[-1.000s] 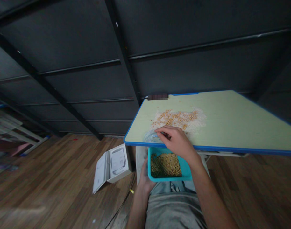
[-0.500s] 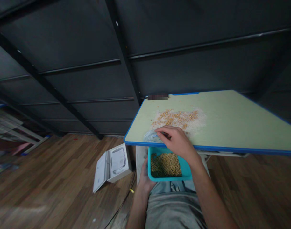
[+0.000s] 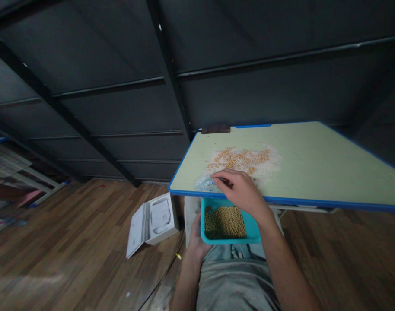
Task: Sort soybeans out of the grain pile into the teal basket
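A teal plastic basin [image 3: 253,231] holding yellowish soybeans [image 3: 230,222] and a patch of darker green beans [image 3: 213,226] sits over my lap, below the table's near edge. My left hand [image 3: 197,239] grips its left side, the fingers partly hidden beneath. Above the basin and near the table edge is my right hand [image 3: 236,188], thumb and fingers bent together in a pinch; what they hold, if anything, cannot be made out. Beside its fingertips lies a clear patterned plastic dish or wrap [image 3: 205,183]. Farther back, orange-yellow kernels [image 3: 243,160] are spread over white grains [image 3: 272,162].
The pale green table [image 3: 327,168] has a blue rim and extends right. On the wooden floor at left stands an open white box [image 3: 161,218], with a black cable [image 3: 165,276] close by. A dark panelled wall [image 3: 129,108] rises behind. A white rack [image 3: 38,185] stands far left.
The view has shifted very slightly. My right hand stays pinched beside the clear plastic thing, and my left hand keeps its hold on the basin.
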Tool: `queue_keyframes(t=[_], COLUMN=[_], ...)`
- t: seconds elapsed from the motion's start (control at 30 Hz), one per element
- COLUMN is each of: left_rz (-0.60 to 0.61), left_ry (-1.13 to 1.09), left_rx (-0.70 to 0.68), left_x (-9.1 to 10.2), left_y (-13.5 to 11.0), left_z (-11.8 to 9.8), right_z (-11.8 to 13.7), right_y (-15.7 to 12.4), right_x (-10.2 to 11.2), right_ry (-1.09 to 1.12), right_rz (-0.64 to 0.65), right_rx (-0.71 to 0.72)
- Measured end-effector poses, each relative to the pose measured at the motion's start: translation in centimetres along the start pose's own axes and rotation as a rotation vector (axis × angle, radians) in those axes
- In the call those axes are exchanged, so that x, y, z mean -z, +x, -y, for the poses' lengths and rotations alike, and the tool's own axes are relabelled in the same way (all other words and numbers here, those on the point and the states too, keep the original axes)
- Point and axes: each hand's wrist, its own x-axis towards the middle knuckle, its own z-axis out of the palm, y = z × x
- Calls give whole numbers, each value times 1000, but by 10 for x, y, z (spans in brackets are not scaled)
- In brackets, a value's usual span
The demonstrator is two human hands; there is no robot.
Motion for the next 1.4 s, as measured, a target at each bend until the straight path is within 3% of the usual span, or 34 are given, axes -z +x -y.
queue_keyframes(t=[0.27,0.57,0.8,1.4], left_rz=[46,12,117,121], left_ry=[-7,-26,-34,-39], left_rx=[26,29,24,30], left_x=[0,3,1,-6], left_y=[0,3,-4,-5], left_z=[2,3,1,-1], right_z=[1,0,0,1], right_y=[0,-1,-1,0], right_x=[1,1,0,0], right_ry=[12,4,-7,-6], right_rz=[5,9,8,11], right_rx=[-13,-14,-14,-5])
